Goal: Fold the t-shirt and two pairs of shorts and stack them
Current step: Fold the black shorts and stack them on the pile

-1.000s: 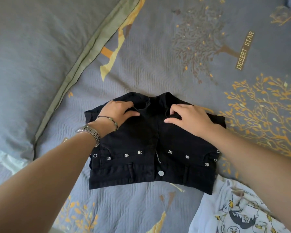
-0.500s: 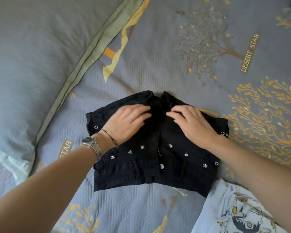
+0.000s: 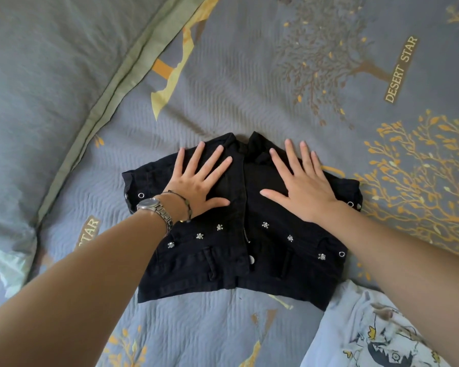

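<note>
Black shorts flat on bed, centre, waistband near, legs far; left hand splayed flat on left leg, grasping nothing; right hand splayed flat on right leg, fingertips past far hem, likewise released; step looks like smoothing before fold; best press outward from fly, square hems, then fold one leg across other; t-shirt crumpled near right, touching shorts' corner; no containers visible; second shorts not seen.

The shorts lie mid-bedspread, pillow left, a t-shirt (apparently) near right.
</note>
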Demonstrator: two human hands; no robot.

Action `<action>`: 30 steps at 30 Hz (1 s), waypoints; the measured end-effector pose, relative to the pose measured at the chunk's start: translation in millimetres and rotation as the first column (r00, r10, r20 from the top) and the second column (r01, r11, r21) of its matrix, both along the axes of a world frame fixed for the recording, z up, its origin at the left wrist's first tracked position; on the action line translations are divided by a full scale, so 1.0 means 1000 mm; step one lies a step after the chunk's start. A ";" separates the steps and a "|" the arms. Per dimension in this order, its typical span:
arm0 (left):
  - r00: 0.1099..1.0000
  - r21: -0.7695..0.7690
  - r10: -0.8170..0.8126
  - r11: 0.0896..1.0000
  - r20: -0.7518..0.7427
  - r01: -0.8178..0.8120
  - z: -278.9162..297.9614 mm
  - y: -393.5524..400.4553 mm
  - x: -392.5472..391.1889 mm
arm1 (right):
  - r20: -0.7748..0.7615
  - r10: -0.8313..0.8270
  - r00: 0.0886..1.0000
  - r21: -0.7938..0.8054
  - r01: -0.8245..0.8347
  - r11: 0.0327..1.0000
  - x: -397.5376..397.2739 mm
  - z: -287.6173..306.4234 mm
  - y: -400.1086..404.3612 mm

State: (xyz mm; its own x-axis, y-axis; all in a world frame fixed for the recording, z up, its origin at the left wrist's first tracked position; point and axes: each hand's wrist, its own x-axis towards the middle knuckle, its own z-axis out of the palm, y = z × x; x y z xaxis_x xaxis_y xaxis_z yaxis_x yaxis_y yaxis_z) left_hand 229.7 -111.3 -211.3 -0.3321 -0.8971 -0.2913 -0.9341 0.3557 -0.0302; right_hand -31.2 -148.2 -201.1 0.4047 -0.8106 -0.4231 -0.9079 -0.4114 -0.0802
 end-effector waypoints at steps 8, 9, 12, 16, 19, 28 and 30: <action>0.970 0.050 0.149 0.989 -0.194 -0.142 0.056 0.005 -0.026 | 0.364 -0.316 0.876 -0.082 0.368 0.926 -0.027 0.038 0.014; 0.947 -0.055 0.166 0.981 -0.276 -0.188 0.064 0.015 -0.038 | 0.445 -0.388 0.807 -0.106 0.478 0.872 -0.037 0.045 0.019; 0.886 -0.206 0.134 0.947 -0.443 -0.246 0.080 0.056 -0.094 | 0.539 -0.562 0.627 -0.001 0.668 0.744 -0.071 0.052 0.033; 0.857 -0.041 0.138 0.982 -0.497 -0.182 0.079 0.121 -0.177 | 0.532 -0.708 0.465 0.348 0.642 0.683 -0.101 0.048 0.045; 0.879 0.056 0.193 0.981 -0.435 -0.187 0.066 0.152 -0.215 | 0.458 -0.813 0.360 0.519 0.634 0.573 -0.106 0.047 0.048; 0.887 0.047 0.299 0.952 -0.352 -0.303 0.041 0.153 -0.230 | 0.554 -0.787 0.274 0.620 0.496 0.609 -0.100 0.054 0.058; 0.871 0.081 0.347 0.937 -0.349 -0.341 0.043 0.151 -0.231 | 0.576 -0.767 0.282 0.616 0.468 0.634 -0.101 0.061 0.060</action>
State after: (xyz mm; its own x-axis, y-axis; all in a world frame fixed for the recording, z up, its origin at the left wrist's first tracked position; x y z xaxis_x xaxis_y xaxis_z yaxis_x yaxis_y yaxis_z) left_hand -1.3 40.0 -168.4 -0.0869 -0.9695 -0.2293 -0.9452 0.0076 0.3263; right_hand -131.8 -87.9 -139.9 0.0893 -0.8651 -0.4936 -0.3809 0.4282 -0.8195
